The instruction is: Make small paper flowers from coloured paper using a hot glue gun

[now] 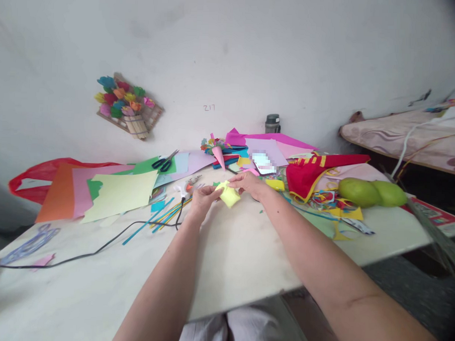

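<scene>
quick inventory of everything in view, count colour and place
Yellow paper: one piece, yellow, centre
Glue gun: one, white and orange, left of it
Paper strips: several, blue and yellow, left
Paper sheets: several, mixed colours, left and back
Scissors: one, dark, on sheets at left
Paper cone: one, pink, back centre
Phone: one, pale blurred screen, back
Cloth: one, red with yellow trim, right
Fruits, apparently: two, green, right
Flask: one, grey, by the wall
Flower decoration: one, multicoloured, on wall
Cable: one, black, left
Table: one, whitish, foreground
Left hand: one, bare, holding the yellow paper
Right hand: one, bare, holding the yellow paper
</scene>
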A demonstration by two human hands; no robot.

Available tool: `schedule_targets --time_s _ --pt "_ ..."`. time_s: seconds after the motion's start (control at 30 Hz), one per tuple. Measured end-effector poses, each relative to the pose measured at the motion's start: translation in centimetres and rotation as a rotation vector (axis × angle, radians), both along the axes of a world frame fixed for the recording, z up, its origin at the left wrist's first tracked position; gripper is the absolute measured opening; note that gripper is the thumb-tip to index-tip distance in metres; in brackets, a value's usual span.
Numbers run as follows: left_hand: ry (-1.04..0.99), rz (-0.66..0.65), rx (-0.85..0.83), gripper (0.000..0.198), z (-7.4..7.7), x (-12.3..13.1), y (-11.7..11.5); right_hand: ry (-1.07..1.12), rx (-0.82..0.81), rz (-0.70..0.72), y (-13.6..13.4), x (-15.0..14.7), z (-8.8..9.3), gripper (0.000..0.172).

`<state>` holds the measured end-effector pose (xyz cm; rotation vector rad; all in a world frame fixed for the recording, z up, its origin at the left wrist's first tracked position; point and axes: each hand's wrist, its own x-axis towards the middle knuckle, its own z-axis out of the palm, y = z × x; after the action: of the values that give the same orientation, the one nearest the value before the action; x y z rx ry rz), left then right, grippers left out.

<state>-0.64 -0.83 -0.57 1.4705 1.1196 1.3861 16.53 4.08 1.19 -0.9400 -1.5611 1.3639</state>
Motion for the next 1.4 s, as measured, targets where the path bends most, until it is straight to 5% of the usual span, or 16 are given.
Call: schedule_targets --time_s 0.5,0.9,1.4 --pt "-0.087 -0.011 -0.081 0.029 0.78 0.56 -0.56 0.009 -0.003 -0.007 -0.32 -0.21 0.19 0.017" --pt "0.023 0.036 0.007 0.028 0.18 0.5 -0.08 0.075 -0.038 0.074 -0.5 -0.4 0.09 0.017" --pt "0.01 0.065 0.002 0.03 0.19 0.68 -0.03 0.116 -0.115 -0.005 -0.49 -0.76 -0.16 0.019"
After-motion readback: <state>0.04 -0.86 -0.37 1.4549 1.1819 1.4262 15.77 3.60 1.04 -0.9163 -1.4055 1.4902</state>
